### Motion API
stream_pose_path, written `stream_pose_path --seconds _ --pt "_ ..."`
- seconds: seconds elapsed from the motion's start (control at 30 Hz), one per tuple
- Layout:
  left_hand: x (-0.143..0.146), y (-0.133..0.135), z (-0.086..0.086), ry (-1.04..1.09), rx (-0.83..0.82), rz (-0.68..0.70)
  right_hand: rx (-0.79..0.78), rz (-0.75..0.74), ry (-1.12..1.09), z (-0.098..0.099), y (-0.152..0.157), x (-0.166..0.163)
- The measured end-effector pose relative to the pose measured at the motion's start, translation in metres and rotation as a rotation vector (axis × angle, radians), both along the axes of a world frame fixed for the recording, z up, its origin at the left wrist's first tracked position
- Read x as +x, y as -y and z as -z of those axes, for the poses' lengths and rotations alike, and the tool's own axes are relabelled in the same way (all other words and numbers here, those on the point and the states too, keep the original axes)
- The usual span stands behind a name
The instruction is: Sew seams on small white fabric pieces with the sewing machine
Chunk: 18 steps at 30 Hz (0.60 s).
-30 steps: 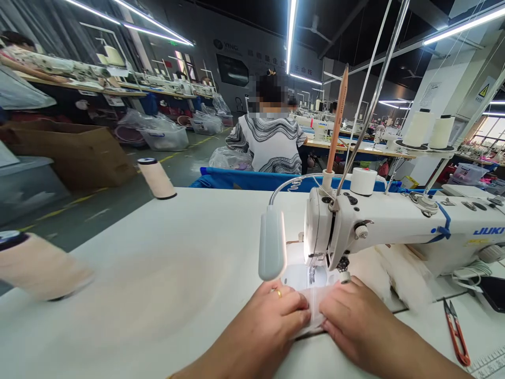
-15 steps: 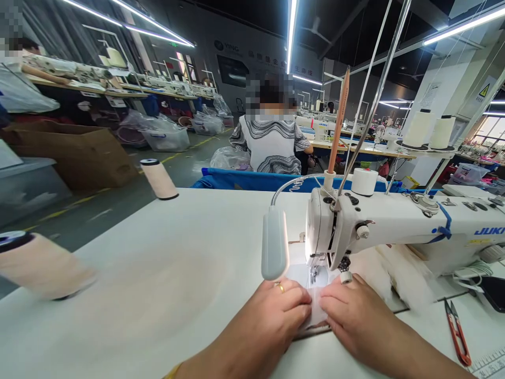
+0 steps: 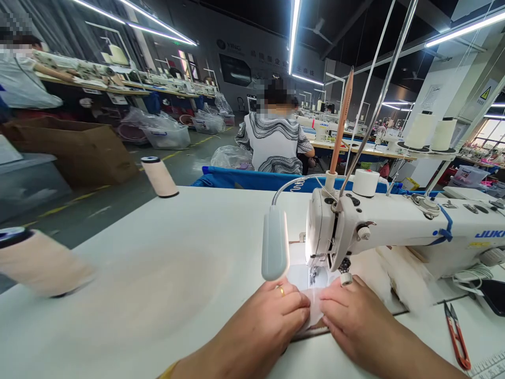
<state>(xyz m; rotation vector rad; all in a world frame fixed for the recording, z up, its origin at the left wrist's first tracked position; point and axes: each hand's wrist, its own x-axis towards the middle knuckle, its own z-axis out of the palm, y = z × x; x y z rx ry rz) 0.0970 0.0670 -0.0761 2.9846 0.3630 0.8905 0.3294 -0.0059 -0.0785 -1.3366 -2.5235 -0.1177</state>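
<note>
A piece of thin, whitish sheer fabric (image 3: 314, 309) lies between my hands, just in front of the presser foot (image 3: 314, 275) of a white sewing machine (image 3: 379, 216). My left hand (image 3: 276, 311), with a ring on one finger, has its fingers bent and pressed together on the fabric's left side. On the other side my right hand (image 3: 353, 316) grips the fabric with closed fingers. Both sets of fingertips rest low, close to the machine bed. A grey lamp (image 3: 275, 245) on a bent arm partly covers the view above my left hand.
Red-handled thread snips (image 3: 457, 337) and a ruler (image 3: 489, 364) lie at right. Fluffy cream material (image 3: 406, 279) sits under the machine arm. Two thread cones, one near (image 3: 41, 263) and one farther (image 3: 160, 177), stand left. Beyond a blue cloth (image 3: 244, 178), another person (image 3: 274, 137) sits facing away.
The view has shifted very slightly. My hands stay almost in place beside the needle area, and the fabric between them lies a little differently, showing more at my left fingertips.
</note>
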Motion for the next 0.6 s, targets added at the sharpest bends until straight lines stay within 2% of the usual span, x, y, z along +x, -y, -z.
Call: stream_pose_path --seconds 0.3,0.6 --pt "-0.003 -0.0051 0.0046 -0.017 -0.06 -0.008 -0.006 0.015 -0.009 0.0026 -0.0031 0.0007" --pt "0.0002 -0.0095 -0.0046 0.008 -0.084 -0.028 0.045 0.033 -0.08 0.0067 -0.0087 0.0002"
